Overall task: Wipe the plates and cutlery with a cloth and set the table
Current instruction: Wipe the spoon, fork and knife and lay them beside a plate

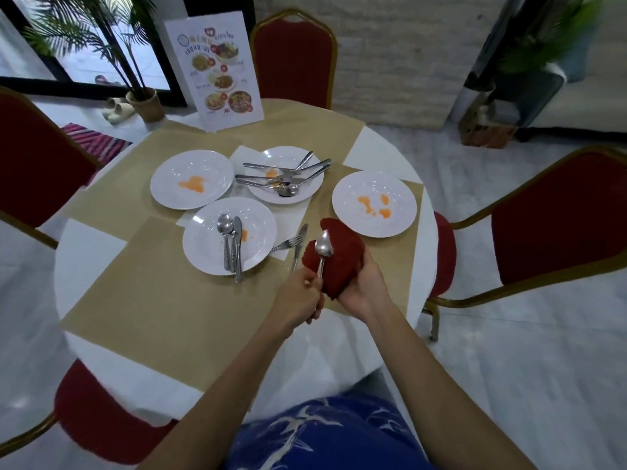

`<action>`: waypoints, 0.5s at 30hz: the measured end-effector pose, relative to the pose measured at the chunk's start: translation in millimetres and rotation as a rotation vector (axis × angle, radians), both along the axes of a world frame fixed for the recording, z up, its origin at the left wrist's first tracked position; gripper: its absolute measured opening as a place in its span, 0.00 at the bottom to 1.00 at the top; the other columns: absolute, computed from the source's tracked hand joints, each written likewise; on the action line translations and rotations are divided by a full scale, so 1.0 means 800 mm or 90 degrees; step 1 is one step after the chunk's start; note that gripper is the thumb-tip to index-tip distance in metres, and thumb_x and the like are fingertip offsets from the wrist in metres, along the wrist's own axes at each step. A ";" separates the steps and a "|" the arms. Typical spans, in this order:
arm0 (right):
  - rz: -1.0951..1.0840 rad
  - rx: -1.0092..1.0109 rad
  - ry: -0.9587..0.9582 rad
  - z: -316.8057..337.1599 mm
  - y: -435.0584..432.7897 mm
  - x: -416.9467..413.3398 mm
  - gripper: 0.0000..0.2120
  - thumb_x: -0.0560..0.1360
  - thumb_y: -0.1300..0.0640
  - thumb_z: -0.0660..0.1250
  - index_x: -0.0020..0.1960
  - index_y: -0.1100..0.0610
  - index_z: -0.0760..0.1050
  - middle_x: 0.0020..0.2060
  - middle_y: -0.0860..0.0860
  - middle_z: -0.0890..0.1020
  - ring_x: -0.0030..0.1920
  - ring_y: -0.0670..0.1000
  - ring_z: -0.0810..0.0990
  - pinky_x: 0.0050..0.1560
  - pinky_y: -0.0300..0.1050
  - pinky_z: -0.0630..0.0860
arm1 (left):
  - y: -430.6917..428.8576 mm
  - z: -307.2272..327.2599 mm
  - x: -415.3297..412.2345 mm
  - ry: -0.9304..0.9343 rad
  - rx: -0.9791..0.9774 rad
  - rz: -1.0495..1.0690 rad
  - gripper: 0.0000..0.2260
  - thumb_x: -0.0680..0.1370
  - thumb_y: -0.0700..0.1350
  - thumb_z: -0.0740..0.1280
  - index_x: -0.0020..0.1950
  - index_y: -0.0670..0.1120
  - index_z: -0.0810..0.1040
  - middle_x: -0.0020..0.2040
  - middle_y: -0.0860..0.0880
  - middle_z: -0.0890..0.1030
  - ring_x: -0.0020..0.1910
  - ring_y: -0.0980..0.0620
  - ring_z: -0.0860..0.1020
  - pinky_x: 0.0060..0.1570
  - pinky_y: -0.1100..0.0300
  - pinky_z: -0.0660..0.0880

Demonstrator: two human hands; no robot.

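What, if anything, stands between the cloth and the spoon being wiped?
Nothing visible. The left hand grips the spoon by its handle, and the spoon's bowl lies directly against the cloth, which the right hand holds bunched up. No other thing sits between them.

Only one view here, worn on the person's head, looking forward and steeply down onto the round table [89, 254] with white cloth and tan mats. It stands close at the table's near edge, yet the wide, bowed frame takes in nearly the whole top. Past the table's far side a red-cushioned, gold-framed chair [293, 57] and a pale brick wall [390, 62] show.
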State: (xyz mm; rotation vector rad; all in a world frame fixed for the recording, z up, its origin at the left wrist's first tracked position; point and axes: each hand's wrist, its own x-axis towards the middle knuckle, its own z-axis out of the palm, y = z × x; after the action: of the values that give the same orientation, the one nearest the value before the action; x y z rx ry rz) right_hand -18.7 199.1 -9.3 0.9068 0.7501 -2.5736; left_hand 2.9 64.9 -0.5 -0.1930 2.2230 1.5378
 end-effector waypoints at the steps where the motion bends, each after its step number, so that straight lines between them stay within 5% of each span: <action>1: 0.000 0.012 -0.004 -0.003 -0.002 0.000 0.22 0.84 0.46 0.62 0.69 0.60 0.77 0.62 0.61 0.83 0.64 0.61 0.81 0.68 0.60 0.75 | 0.006 0.001 0.002 0.014 -0.024 -0.017 0.08 0.82 0.42 0.58 0.44 0.44 0.71 0.29 0.47 0.76 0.24 0.51 0.72 0.24 0.61 0.69; 4: 0.026 0.106 -0.019 -0.011 -0.001 0.001 0.14 0.84 0.61 0.62 0.67 0.62 0.76 0.61 0.65 0.82 0.59 0.63 0.83 0.60 0.59 0.81 | 0.022 -0.005 0.008 0.038 -0.080 -0.067 0.07 0.80 0.41 0.58 0.44 0.42 0.70 0.32 0.46 0.76 0.26 0.51 0.73 0.28 0.59 0.71; 7: 0.076 0.242 -0.050 -0.010 0.009 0.000 0.13 0.84 0.60 0.62 0.64 0.65 0.77 0.55 0.63 0.85 0.52 0.60 0.86 0.49 0.53 0.83 | 0.030 -0.009 0.012 0.008 -0.063 -0.089 0.08 0.80 0.41 0.59 0.41 0.47 0.69 0.34 0.47 0.73 0.30 0.50 0.71 0.32 0.54 0.71; 12: 0.133 0.450 0.001 0.003 0.045 0.007 0.09 0.84 0.62 0.61 0.59 0.65 0.77 0.45 0.60 0.84 0.41 0.57 0.85 0.34 0.49 0.82 | 0.010 0.013 -0.013 -0.024 -0.086 -0.217 0.09 0.82 0.46 0.61 0.43 0.47 0.75 0.30 0.50 0.73 0.25 0.55 0.69 0.26 0.64 0.67; 15: 0.218 0.487 0.095 0.008 0.074 0.016 0.08 0.83 0.65 0.62 0.59 0.64 0.78 0.49 0.62 0.85 0.47 0.60 0.87 0.47 0.53 0.84 | -0.020 0.024 -0.042 0.089 -0.205 -0.342 0.09 0.82 0.47 0.63 0.43 0.49 0.78 0.31 0.55 0.76 0.30 0.55 0.74 0.35 0.59 0.73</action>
State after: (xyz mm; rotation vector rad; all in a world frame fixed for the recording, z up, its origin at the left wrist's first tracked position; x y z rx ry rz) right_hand -6.3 258.1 -2.5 0.6805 1.8216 -2.0578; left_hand -30.9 48.9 18.7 0.4003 2.3591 0.9295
